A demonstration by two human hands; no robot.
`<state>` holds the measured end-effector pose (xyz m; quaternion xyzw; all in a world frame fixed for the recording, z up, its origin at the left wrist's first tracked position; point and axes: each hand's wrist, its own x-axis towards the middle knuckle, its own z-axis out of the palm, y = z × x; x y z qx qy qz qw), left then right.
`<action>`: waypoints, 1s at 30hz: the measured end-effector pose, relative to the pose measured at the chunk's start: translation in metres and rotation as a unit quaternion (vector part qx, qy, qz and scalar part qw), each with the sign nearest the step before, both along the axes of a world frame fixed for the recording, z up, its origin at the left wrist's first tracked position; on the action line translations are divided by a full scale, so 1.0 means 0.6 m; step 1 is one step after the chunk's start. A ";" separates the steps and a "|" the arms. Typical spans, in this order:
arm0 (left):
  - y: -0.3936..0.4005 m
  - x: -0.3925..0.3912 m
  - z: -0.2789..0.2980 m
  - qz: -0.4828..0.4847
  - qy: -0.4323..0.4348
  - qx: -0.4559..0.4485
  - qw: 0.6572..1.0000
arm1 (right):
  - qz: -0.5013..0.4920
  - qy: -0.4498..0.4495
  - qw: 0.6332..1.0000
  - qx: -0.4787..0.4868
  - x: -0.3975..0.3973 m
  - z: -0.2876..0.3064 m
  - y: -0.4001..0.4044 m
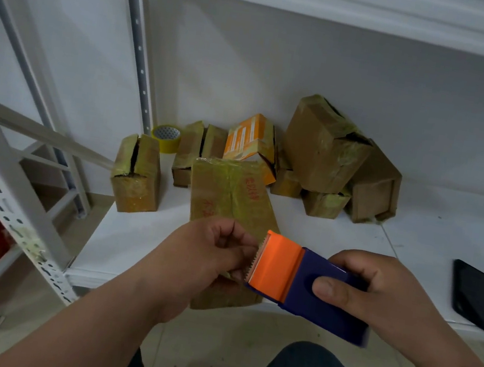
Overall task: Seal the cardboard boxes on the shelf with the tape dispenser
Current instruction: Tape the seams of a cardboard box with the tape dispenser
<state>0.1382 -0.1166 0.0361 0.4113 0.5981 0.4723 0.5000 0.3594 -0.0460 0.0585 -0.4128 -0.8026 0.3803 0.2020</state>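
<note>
Dispenser: blue-and-orange plastic tape dispenser (307, 281), long axis lower right to upper left; serrated orange end points left
Right hand (374, 292): grip wrapped around the dispenser's blue body
Left hand (208, 256): fingers curled, pinching at the blade; what they hold is unclear
Box: flat taped brown cardboard box (227, 193) beneath the hands, on white shelf (431, 241)

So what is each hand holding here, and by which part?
Right hand grips the tape dispenser by its blue body. Left hand fingers pinch at the toothed orange end, probably the tape end; the tape itself cannot be told.

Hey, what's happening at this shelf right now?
A person is getting tape ready. The right hand grips a blue and orange tape dispenser, while the left hand pinches at its serrated edge. This happens over a long cardboard box on the white shelf. More taped boxes sit behind.
</note>
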 end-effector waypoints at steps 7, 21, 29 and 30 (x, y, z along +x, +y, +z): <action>-0.009 -0.008 -0.011 0.059 0.123 0.030 0.990 | 0.023 -0.101 0.994 0.029 -0.023 0.014 0.003; -0.022 -0.110 0.029 0.196 0.038 0.018 0.980 | 0.033 -0.138 0.989 0.046 0.015 0.071 0.068; -0.003 -0.104 -0.004 0.201 -0.007 -0.027 0.979 | 0.036 -0.220 0.975 0.007 0.004 0.101 0.139; -0.002 -0.100 -0.009 0.203 -0.005 -0.034 0.979 | 0.035 -0.237 0.971 0.002 -0.001 0.103 0.148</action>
